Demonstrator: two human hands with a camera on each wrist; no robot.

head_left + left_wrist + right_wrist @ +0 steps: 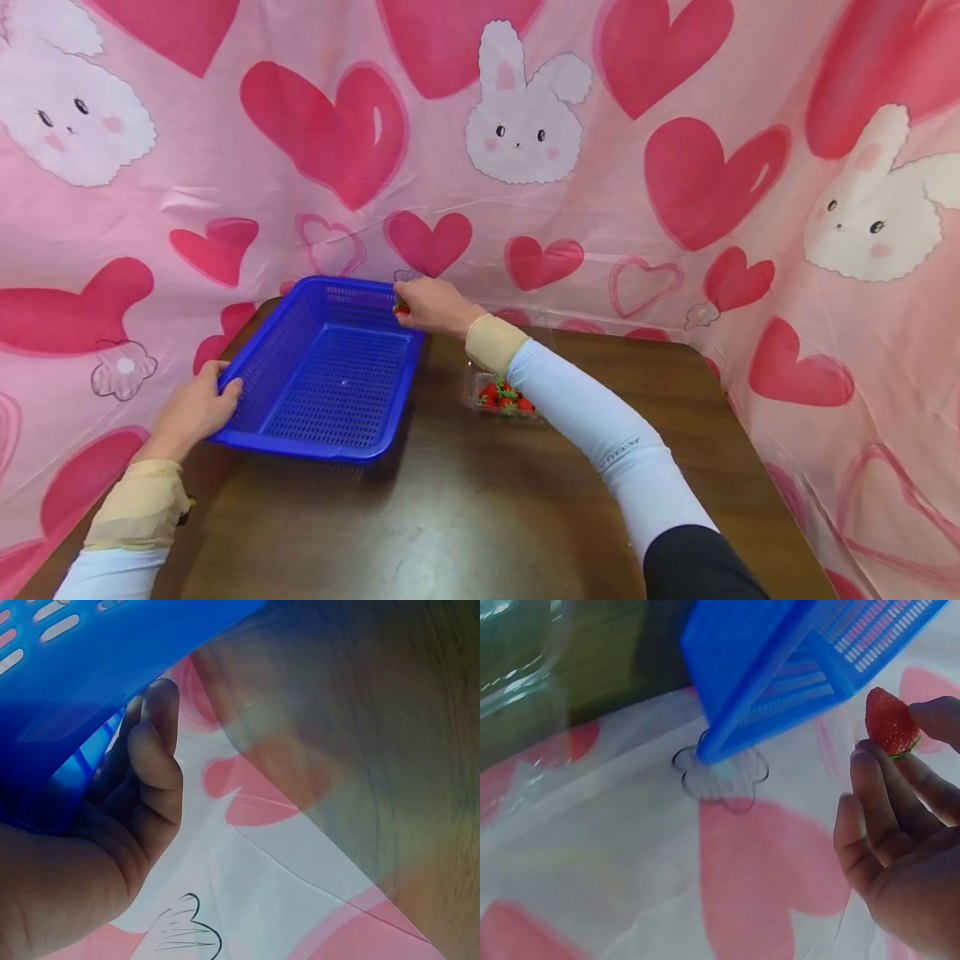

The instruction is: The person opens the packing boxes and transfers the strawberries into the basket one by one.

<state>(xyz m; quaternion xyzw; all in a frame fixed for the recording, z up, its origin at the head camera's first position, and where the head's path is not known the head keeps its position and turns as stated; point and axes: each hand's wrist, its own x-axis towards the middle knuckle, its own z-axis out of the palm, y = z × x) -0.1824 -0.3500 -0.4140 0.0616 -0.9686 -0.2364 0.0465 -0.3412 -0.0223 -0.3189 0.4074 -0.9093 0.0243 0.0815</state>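
A blue plastic basket [341,379] with slotted walls and floor tilts over the left part of the table. My left hand [197,408] grips its left rim, thumb over the edge; in the left wrist view, the fingers [157,761] curl round the basket's wall [127,682]. At the far right corner of the basket, my right hand [438,307] pinches a strawberry [889,724] between thumb and fingertips. Right of the basket sits a clear plastic box [474,396] holding several red strawberries [504,396] with green leaves, partly behind my right forearm.
A brown wooden table [480,508] stretches in front and to the right. Behind and beside it hangs a pink cloth [600,225] with hearts and rabbits. The box's clear lid [525,682] stands up at its back.
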